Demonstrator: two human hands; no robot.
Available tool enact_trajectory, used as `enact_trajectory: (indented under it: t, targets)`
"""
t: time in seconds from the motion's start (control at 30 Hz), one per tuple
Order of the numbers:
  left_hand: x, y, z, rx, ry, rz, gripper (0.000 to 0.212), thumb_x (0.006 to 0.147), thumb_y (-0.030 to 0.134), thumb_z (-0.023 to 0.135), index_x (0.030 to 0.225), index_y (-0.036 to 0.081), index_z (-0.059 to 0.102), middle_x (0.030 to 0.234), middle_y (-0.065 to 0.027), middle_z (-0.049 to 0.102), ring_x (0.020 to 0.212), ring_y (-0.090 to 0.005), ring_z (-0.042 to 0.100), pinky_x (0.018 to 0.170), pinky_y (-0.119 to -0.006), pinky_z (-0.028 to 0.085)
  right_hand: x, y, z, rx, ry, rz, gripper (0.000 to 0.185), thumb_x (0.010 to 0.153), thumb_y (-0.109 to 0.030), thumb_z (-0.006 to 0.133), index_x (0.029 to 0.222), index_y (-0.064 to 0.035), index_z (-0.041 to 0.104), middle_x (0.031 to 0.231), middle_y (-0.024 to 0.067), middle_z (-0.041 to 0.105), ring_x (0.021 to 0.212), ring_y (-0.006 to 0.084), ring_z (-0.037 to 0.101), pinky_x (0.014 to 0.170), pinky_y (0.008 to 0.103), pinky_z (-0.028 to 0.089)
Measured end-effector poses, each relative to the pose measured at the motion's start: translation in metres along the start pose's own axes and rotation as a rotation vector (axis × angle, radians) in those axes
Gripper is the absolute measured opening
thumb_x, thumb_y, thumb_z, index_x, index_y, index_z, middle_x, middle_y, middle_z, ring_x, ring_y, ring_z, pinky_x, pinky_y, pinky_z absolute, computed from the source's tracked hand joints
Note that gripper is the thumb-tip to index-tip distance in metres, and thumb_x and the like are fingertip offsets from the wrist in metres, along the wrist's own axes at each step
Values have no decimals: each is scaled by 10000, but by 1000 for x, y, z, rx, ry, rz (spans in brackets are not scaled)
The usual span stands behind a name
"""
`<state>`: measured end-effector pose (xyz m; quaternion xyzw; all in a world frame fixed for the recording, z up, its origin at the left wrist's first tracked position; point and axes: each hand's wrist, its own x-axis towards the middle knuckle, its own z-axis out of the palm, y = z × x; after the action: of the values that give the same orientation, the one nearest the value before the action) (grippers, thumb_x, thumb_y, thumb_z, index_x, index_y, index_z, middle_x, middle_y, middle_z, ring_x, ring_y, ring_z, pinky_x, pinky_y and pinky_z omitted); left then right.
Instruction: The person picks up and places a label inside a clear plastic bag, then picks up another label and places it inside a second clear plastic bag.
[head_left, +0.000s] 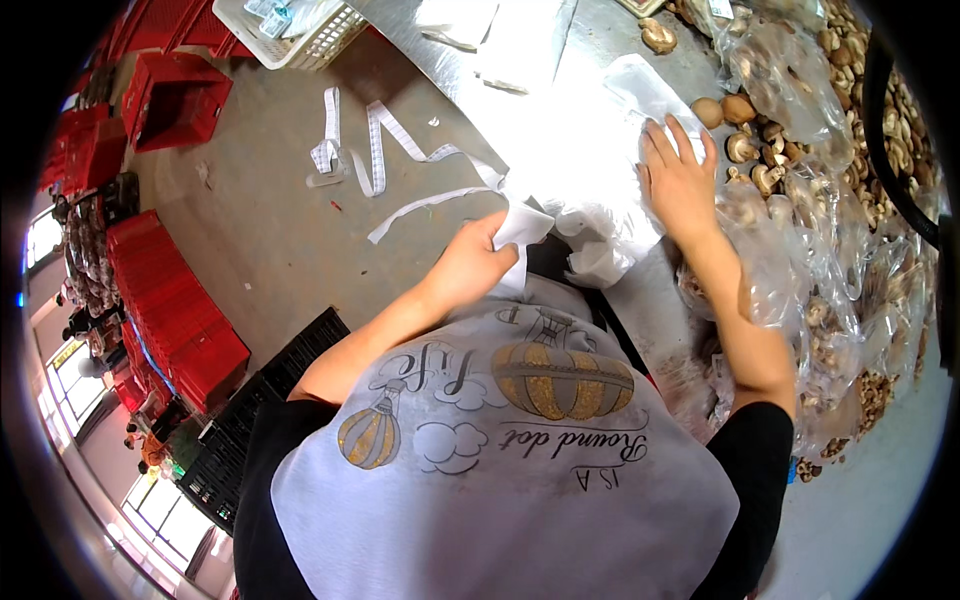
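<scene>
My left hand pinches a white paper label strip between thumb and fingers, just off the table's near edge. Long pale tails of strip trail from near this hand down over the floor. With fingers spread, my right hand lies on a clear plastic bag on the metal table. Strong glare hides what is under and beside my palm. A crumpled clear plastic bag hangs at the table edge between my hands. Several shiitake mushrooms lie loose beyond my right fingers.
Mushroom-filled clear bags and a heap of mushrooms cover the right side. Flat white stacks lie at the table's far end. A white plastic basket, red crates and black crates stand left. Several people are in the background.
</scene>
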<state>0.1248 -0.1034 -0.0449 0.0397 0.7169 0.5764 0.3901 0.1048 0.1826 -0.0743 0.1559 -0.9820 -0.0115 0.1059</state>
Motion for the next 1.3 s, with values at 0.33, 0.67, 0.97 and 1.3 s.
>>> enact_trajectory:
  t: [0.33, 0.67, 0.97, 1.3]
  targets:
    - [-11, 11, -6, -27, 11, 204, 162, 867, 103, 595, 976, -9, 637, 892, -10, 610, 789, -107, 554, 705, -247, 440, -21, -135, -55, 1365, -73, 598, 192, 753, -6, 671, 945, -9, 675, 916, 86, 646, 831, 199, 613, 720, 285, 489]
    - [-4, 32, -2, 139, -120, 86, 172, 863, 48, 526, 992, -7, 626, 895, -29, 564, 773, -99, 522, 688, -239, 420, -29, -105, -44, 1480, -61, 567, 152, 787, 47, 609, 922, 5, 665, 906, 76, 647, 816, 149, 599, 718, 253, 472]
    - [22, 4, -16, -243, 36, -358, 254, 835, 38, 466, 1028, -12, 624, 836, -79, 649, 689, -141, 602, 642, -284, 477, -8, -43, 13, 506, 255, 114, 143, 736, -96, 590, 868, -61, 634, 909, 63, 628, 857, 226, 576, 774, 360, 435]
    - [7, 15, -17, -381, -99, -435, 212, 822, 86, 627, 1000, -27, 605, 873, -62, 648, 725, -96, 593, 660, -232, 479, -30, -44, 26, 649, -120, 292, 217, 713, -127, 656, 922, -71, 635, 899, 57, 599, 907, 262, 552, 770, 364, 426]
